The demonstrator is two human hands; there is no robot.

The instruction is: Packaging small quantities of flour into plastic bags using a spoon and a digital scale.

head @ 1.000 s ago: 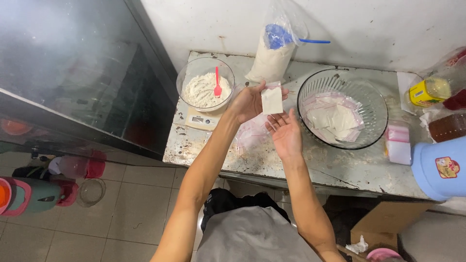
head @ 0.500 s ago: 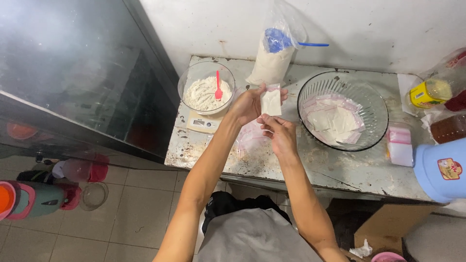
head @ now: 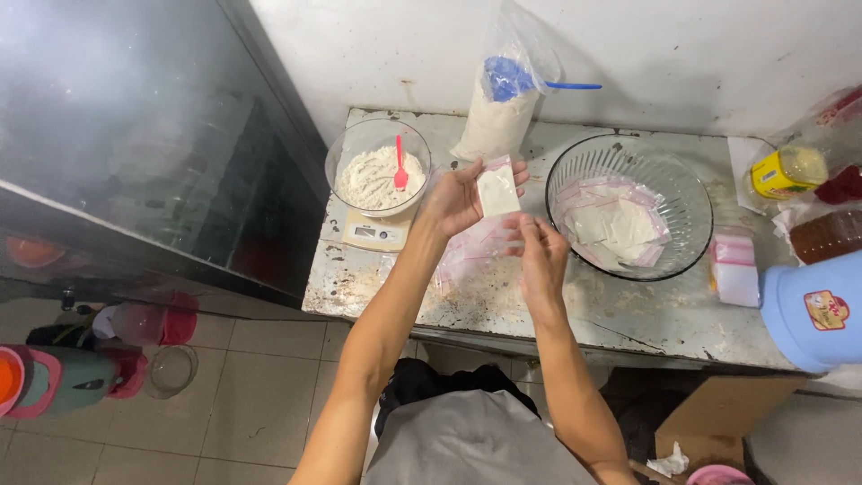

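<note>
Two hands: both on one small clear plastic pouch of white powder (head: 496,189), held above the tabletop (head: 503,305).
Left hand (head: 458,198): fingers pinching the pouch upright.
Right hand (head: 541,260): moved up from open-palm a second ago; fingers now pressed at the pouch's lower edge.
Meaning: looks like sealing underway.
Nearby: ribbed glass bowl (head: 575,166) holding filled pouches.

Right hand (head: 541,260) fingertips curl under the small filled bag (head: 497,189), so its lower edge and the grip there are hidden; left hand (head: 458,198) palm covers the bag's left side. Scale (head: 374,233) display too small to tell, and the platform sits mostly under the flour bowl (head: 377,166). Blue jug (head: 815,314), the bottles (head: 831,180) at right and the pink cup (head: 18,395) at left are cut by the frame edge; loose empty bags (head: 471,256) under the forearms probably overlap, count unclear.
</note>
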